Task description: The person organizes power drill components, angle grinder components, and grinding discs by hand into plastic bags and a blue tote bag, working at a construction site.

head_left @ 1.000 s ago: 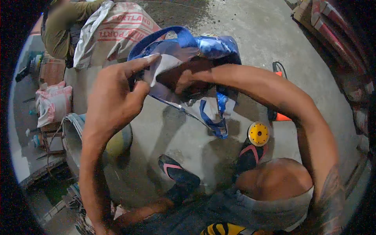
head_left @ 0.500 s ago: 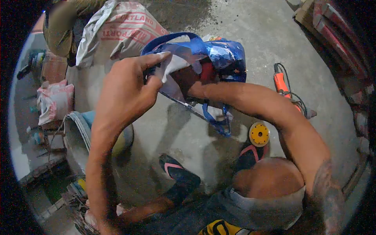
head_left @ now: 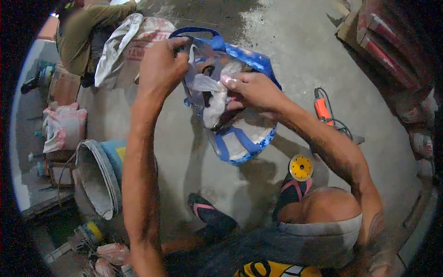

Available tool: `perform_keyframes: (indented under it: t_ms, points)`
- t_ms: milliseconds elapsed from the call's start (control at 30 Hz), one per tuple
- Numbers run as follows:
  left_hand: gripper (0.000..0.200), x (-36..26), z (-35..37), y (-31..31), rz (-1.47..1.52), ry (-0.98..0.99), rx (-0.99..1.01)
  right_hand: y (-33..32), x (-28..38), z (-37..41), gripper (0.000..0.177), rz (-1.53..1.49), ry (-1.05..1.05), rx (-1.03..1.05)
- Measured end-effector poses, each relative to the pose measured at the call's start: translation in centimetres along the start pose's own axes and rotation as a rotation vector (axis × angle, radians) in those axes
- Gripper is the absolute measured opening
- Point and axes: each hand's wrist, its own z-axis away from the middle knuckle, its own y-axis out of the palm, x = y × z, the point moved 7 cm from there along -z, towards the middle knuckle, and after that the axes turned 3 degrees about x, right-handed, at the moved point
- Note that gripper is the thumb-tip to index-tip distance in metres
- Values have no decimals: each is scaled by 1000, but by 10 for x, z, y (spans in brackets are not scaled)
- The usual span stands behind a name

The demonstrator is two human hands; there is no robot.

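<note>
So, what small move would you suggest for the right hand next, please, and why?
Probably ease the white plastic up out of the blue bag: the right hand appears to pinch it near the opening, while the left hand holds the edge.

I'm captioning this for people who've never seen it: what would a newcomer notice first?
Probably the shiny blue bag at upper centre, with the left hand at its edge and the right hand holding what looks like crumpled white plastic at its opening. Next, the bright yellow disc by the right sandal's toe, and the orange tool on the floor beyond it.
</note>
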Motion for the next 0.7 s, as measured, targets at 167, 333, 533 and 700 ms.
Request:
perform_keyframes:
  t_ms: [167, 333, 533, 700]
  points:
    - [30, -4, 18, 8, 135, -95, 184, 6, 12, 63, 40, -731, 26, 34]
    - [25, -60, 40, -30, 141, 403, 103, -25, 3, 116, 35, -903, 21, -90]
    - [16, -159, 64, -17, 594, 352, 140, -76, -24, 179, 31, -680, 85, -487]
    - [38, -201, 85, 79, 732, 348, 55, -99, -40, 208, 29, -665, 63, -690]
